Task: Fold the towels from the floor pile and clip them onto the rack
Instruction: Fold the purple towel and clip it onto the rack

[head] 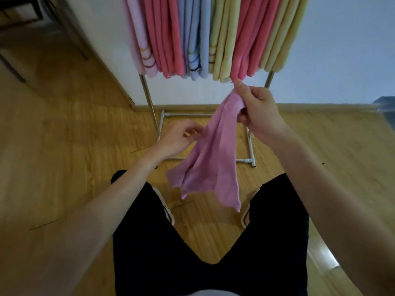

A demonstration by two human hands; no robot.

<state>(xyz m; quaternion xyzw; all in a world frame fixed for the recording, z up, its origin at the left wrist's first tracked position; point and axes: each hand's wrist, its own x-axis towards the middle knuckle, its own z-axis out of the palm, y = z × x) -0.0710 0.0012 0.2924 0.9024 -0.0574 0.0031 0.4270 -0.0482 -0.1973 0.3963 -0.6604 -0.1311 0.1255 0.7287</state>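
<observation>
A small pink towel (210,159) hangs bunched and unfolded in front of me, above my legs. My right hand (256,110) grips its top end, raised just below the hanging towels. My left hand (179,136) is lower and to the left, its fingertips at the towel's left edge; whether they pinch it is unclear. The metal rack (149,99) stands ahead against the wall, with several folded pink, blue and yellow towels (205,35) hanging in a row. No floor pile is in view.
The rack's base bars (251,146) lie on the wooden floor just beyond my feet. A white wall corner stands at the left of the rack. Dark furniture legs (12,67) are at far left, and a dark object (386,107) at the right edge.
</observation>
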